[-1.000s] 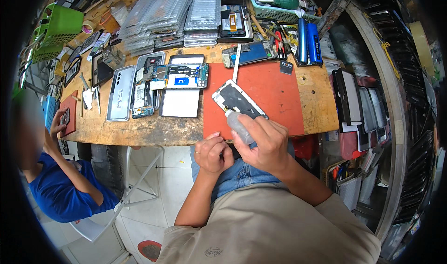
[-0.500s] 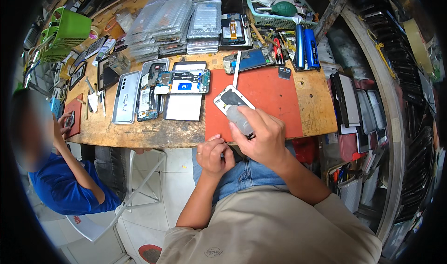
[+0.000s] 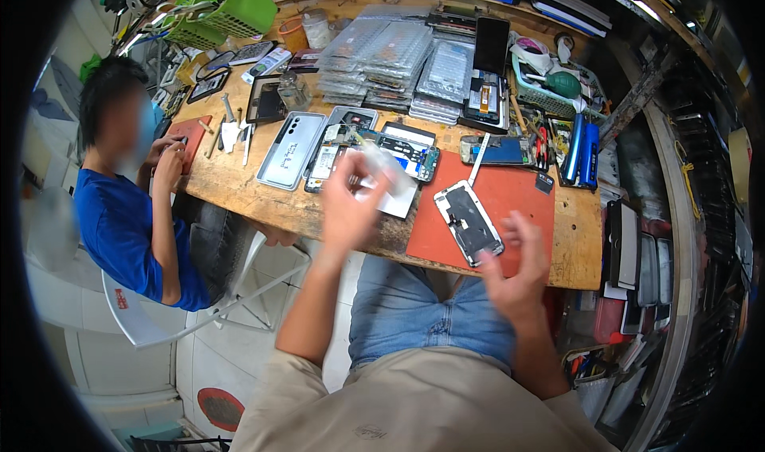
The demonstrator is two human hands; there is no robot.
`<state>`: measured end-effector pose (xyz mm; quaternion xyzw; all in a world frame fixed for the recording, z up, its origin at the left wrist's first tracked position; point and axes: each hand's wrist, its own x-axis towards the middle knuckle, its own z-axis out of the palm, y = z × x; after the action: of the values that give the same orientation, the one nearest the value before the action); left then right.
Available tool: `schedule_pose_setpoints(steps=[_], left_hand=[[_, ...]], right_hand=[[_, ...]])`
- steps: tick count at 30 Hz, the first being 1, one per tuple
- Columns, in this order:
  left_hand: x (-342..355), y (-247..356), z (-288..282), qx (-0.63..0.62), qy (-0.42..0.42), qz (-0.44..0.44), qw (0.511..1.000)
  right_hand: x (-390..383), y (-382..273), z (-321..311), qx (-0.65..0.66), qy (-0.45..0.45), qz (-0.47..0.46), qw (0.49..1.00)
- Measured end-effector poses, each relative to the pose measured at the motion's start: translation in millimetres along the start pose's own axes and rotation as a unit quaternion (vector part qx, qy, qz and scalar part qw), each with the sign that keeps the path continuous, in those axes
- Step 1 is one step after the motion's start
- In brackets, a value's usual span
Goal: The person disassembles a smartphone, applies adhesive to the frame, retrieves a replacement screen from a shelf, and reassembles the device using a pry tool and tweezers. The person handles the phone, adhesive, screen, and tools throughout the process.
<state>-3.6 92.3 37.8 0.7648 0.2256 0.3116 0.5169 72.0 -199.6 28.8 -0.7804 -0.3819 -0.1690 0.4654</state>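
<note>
My left hand [image 3: 351,201], smeared by motion, is raised over the bench front with its fingers around a translucent squeeze bottle [image 3: 386,170]. Behind the bottle lie an opened phone with a bare circuit board [image 3: 410,157] and a white sheet [image 3: 396,202]. On the red mat [image 3: 522,189] rests a white-rimmed phone screen [image 3: 466,222], its dark back facing up. A narrow white strip [image 3: 480,159] runs from its top edge. My right hand [image 3: 516,273] hovers beside the lower end of the screen, fingers spread, nothing in it.
Bubble-wrapped packs [image 3: 382,57] are stacked at the back. A silver phone back [image 3: 291,151] lies left of the opened phone. Pliers [image 3: 542,145] and blue cylinders [image 3: 588,153] stand at the right. A co-worker in a blue shirt [image 3: 131,229] sits at the left.
The squeeze bottle has passed from my right hand to my left and moved leftward, off the phone screen. My right hand has opened and drawn back. The view has shifted left.
</note>
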Motion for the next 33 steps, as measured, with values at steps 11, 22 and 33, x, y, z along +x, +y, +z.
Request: schedule_pose_setpoints(steps=[11, 22, 33], left_hand=[[195.3, -62.9, -69.4, 0.459, 0.144, -0.009, 0.877], [71.3, -7.3, 0.5, 0.381, 0.092, 0.153, 0.907], [27.4, 34.7, 99.4, 0.385, -0.201, 0.269, 0.86]], right_hand=[[-9.3, 74.2, -25.4, -0.108, 0.056, 0.104, 0.987], [-3.7, 60.5, -28.7, -0.126, 0.054, 0.047, 0.99], [-24.5, 9.0, -10.3, -0.152, -0.099, -0.03, 0.983]])
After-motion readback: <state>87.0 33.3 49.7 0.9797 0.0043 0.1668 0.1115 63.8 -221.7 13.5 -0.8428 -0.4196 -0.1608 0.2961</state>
